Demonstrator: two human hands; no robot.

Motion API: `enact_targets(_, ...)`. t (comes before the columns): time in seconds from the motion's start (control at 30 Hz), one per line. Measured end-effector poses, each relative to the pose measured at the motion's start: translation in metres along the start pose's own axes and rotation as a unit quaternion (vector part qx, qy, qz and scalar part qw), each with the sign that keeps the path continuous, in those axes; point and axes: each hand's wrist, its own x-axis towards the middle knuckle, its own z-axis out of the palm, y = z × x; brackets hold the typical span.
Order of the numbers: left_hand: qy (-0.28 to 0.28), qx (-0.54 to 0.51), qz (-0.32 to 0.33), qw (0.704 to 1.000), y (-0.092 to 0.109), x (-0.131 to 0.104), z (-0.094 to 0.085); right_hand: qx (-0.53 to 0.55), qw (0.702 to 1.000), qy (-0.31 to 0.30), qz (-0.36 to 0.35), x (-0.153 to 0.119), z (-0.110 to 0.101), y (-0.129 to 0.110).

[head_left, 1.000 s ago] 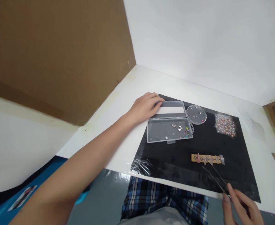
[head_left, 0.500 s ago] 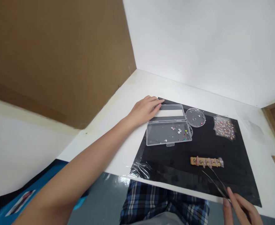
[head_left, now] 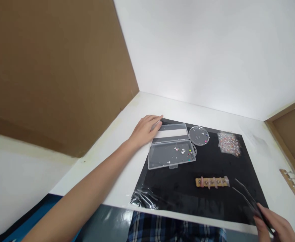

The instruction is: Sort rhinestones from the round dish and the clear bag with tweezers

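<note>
My left hand (head_left: 146,129) rests at the back left corner of the black mat (head_left: 177,191), its fingers apart beside the raised lid of a clear case (head_left: 171,154). Small gems lie in the case. At the lower right, my right hand (head_left: 273,223) is closed on metal tweezers (head_left: 250,201), whose tips are spread apart over the mat. Left of those tips sits a wooden strip (head_left: 212,182) bearing several pinkish nail tips; nothing touches it. A round clear dish (head_left: 199,135) with scattered gems stands beside the case.
A clear packet of colourful gems (head_left: 229,144) lies at the mat's back right. Another wooden strip with metal studs (head_left: 293,186) is at the right table edge. A brown panel (head_left: 61,74) rises at the left, with white wall behind.
The tweezers in my right hand have moved right, away from the wooden strip with nail tips. The view has shifted; my left hand stays beside the case.
</note>
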Motion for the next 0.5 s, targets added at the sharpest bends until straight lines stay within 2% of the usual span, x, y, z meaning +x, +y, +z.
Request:
enact_targets(0.23, 0.034, -0.006, -0.032, 0.999, -0.003, 0.0, 0.001, 0.024, 0.993, 0.015, -0.116, 0.103, 0.034, 0.044)
enact_targets(0.37, 0.05, -0.015, -0.062, 0.997, -0.003, -0.002, 0.001, 0.034, 0.986, 0.032, -0.157, 0.143, 0.054, 0.056)
enact_targets(0.5, 0.093, -0.03, -0.105, 0.99, -0.003, -0.003, -0.003, 0.034, 0.98, 0.033, -0.196, 0.172, 0.088, 0.066)
